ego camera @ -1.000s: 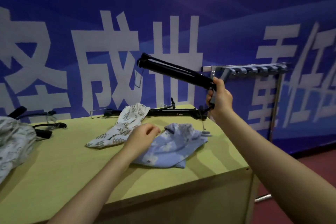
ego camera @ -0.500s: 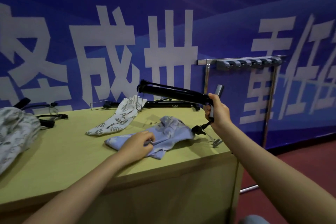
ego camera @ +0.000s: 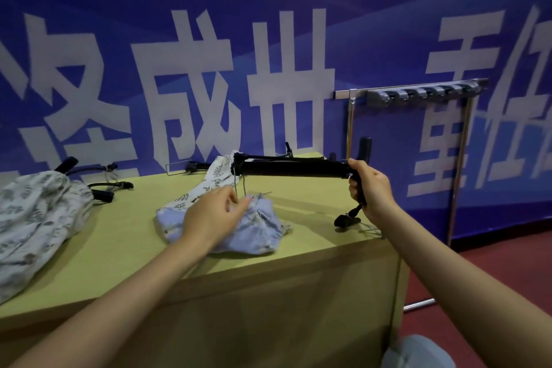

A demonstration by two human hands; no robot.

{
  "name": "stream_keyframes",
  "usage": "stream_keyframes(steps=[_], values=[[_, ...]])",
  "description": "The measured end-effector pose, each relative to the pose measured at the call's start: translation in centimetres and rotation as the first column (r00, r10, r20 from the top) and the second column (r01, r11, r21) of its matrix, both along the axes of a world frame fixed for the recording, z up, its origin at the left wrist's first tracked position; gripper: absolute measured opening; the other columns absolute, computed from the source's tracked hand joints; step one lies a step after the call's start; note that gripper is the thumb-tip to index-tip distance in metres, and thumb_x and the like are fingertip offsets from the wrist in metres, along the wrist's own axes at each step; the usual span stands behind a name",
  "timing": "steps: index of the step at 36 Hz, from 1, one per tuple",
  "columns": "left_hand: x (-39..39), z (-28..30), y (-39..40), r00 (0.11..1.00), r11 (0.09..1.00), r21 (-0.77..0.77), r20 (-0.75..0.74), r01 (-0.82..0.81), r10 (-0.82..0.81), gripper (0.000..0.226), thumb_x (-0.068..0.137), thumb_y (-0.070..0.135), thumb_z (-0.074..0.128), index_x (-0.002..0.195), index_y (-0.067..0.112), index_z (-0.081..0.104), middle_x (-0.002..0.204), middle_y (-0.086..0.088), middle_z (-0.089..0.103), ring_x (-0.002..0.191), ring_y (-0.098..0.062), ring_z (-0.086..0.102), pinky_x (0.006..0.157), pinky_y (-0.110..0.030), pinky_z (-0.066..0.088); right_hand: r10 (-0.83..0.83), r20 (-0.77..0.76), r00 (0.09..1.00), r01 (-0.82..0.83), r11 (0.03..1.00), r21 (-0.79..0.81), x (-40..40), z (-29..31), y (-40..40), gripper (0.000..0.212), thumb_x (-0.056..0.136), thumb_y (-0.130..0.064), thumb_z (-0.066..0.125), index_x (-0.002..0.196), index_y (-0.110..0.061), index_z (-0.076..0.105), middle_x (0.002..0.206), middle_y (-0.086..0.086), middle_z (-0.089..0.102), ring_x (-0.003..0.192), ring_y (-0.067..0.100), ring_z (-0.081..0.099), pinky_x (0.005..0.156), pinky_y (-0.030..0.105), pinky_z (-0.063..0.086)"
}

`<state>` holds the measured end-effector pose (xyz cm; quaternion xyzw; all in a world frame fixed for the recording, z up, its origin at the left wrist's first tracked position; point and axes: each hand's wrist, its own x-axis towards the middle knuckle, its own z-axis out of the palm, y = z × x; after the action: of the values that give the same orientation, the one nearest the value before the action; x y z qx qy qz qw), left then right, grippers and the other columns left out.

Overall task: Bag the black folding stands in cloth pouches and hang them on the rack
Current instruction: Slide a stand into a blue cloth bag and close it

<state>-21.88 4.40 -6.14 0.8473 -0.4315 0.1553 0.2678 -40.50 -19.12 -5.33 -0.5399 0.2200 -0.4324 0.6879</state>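
My right hand grips one end of a black folding stand, held level just above the table with its free end pointing left. My left hand pinches the bunched top of a pale blue cloth pouch lying on the table. A white leaf-print pouch lies behind it. Another black stand lies along the table's back edge, partly hidden. The metal rack with a row of grey hooks stands at the right against the wall.
The yellow-green table ends at a corner near my right hand. A large leaf-print cloth bundle lies at the left, with black stand parts behind it. Red floor lies to the right under the rack's legs.
My right hand has lowered the stand from a raised, tilted pose to level near the tabletop. My left hand has gathered the blue pouch's top and drawn it up slightly.
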Motion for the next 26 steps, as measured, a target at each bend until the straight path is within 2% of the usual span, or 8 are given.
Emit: stream_keyframes(steps=[5, 8, 10, 13, 16, 19, 23, 26], values=[[-1.8, -0.8, -3.0, 0.988, 0.962, 0.226, 0.028, -0.153, 0.151, 0.07, 0.084, 0.076, 0.038, 0.127, 0.022, 0.046, 0.122, 0.001, 0.053, 0.109, -0.02, 0.055, 0.076, -0.034, 0.05, 0.009, 0.053, 0.999, -0.011, 0.999, 0.036, -1.4, -0.3, -0.1, 0.023, 0.093, -0.027, 0.06, 0.101, -0.006, 0.061, 0.06, -0.001, 0.046, 0.05, 0.01, 0.039, 0.048, 0.022, 0.032], [-0.9, -1.5, -3.5, 0.975, 0.946, 0.284, -0.11, -0.156, 0.193, 0.047, 0.09, 0.061, 0.048, 0.103, 0.017, 0.056, 0.097, -0.003, 0.059, 0.088, -0.021, 0.06, 0.068, -0.031, 0.049, 0.014, 0.069, 0.998, -0.017, 0.999, 0.048, -2.6, -0.3, -0.4, 0.021, 0.094, -0.027, 0.059, 0.099, -0.007, 0.063, 0.06, -0.001, 0.046, 0.05, 0.009, 0.04, 0.047, 0.02, 0.033], [0.1, -1.9, -3.5, 0.939, 0.974, 0.216, -0.315, -0.073, 0.14, 0.027, 0.093, 0.04, 0.053, 0.078, 0.018, 0.055, 0.072, 0.0, 0.054, 0.065, -0.017, 0.052, 0.059, -0.027, 0.043, 0.026, 0.077, 0.997, -0.03, 0.998, 0.051, -3.4, -0.3, -0.6, 0.019, 0.094, -0.026, 0.058, 0.097, -0.008, 0.064, 0.057, -0.002, 0.046, 0.048, 0.009, 0.039, 0.046, 0.02, 0.033], [1.6, -2.0, -3.1, 0.821, 0.998, 0.044, -0.567, -0.051, 0.067, 0.024, 0.094, 0.023, 0.051, 0.072, 0.013, 0.054, 0.061, -0.001, 0.049, 0.052, -0.017, 0.042, 0.05, -0.026, 0.032, 0.057, 0.082, 0.995, -0.061, 0.997, 0.054, -4.5, -0.3, -1.2, 0.02, 0.095, -0.026, 0.056, 0.1, -0.008, 0.064, 0.055, -0.004, 0.045, 0.046, 0.008, 0.038, 0.043, 0.018, 0.032], [2.6, -1.7, -2.6, 0.566, 0.987, -0.132, -0.822, -0.093, -0.056, 0.022, 0.094, 0.013, 0.047, 0.072, 0.011, 0.047, 0.057, -0.004, 0.042, 0.047, -0.016, 0.035, 0.046, -0.025, 0.027, 0.087, 0.079, 0.993, -0.091, 0.995, 0.048, -5.2, -0.3, -1.6, 0.02, 0.096, -0.024, 0.054, 0.101, -0.007, 0.063, 0.053, -0.006, 0.044, 0.045, 0.007, 0.037, 0.041, 0.018, 0.032], [3.6, -1.7, -2.2, 0.462, 0.976, -0.188, -0.879, -0.107, -0.119, 0.016, 0.094, 0.009, 0.047, 0.079, 0.008, 0.049, 0.066, -0.008, 0.045, 0.052, -0.018, 0.04, 0.047, -0.026, 0.031, 0.113, 0.089, 0.99, -0.117, 0.993, 0.036, -5.7, -0.2, -1.7, 0.019, 0.097, -0.022, 0.052, 0.1, -0.006, 0.063, 0.051, -0.007, 0.04, 0.042, 0.006, 0.035, 0.039, 0.017, 0.031], [3.6, -1.8, -1.9, 0.435, 0.957, -0.244, -0.887, -0.157, -0.155, 0.016, 0.094, 0.016, 0.058, 0.083, 0.006, 0.056, 0.065, -0.006, 0.049, 0.052, -0.017, 0.043, 0.042, -0.022, 0.036, 0.14, 0.093, 0.986, -0.142, 0.99, 0.012, -6.4, -0.3, -2.1, 0.021, 0.098, -0.021, 0.05, 0.103, -0.005, 0.063, 0.05, -0.007, 0.039, 0.042, 0.006, 0.033, 0.038, 0.017, 0.029], [3.1, -1.6, -1.7, 0.472, 0.92, -0.317, -0.863, -0.232, -0.179, 0.021, 0.091, 0.02, 0.064, 0.074, 0.009, 0.056, 0.063, -0.007, 0.049, 0.054, -0.019, 0.044, 0.05, -0.027, 0.039, 0.135, 0.103, 0.985, -0.138, 0.99, 0.017, -7.2, -0.6, -2.7, 0.022, 0.098, -0.023, 0.049, 0.103, -0.007, 0.064, 0.051, -0.006, 0.037, 0.042, 0.007, 0.033, 0.039, 0.018, 0.028]])
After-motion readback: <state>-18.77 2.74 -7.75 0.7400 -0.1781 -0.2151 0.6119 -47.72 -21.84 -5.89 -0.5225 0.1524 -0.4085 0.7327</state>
